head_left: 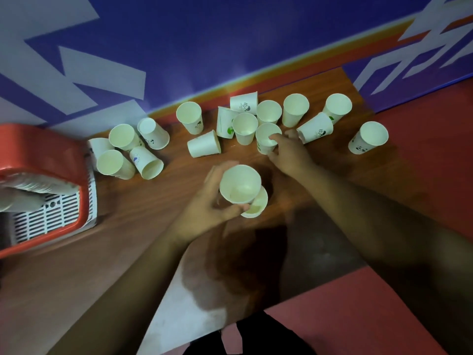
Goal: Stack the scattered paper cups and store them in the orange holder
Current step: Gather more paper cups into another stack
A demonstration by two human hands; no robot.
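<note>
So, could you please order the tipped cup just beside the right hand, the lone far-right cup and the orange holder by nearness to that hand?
1. Tipped cup, just right of the right hand.
2. Lone cup, far right.
3. Orange holder, far left.

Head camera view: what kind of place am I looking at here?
Probably an event or activity space, not a home: a brown wooden table stands against a purple banner with big white shapes, beside a red floor, with many white paper cups scattered on it.
</note>
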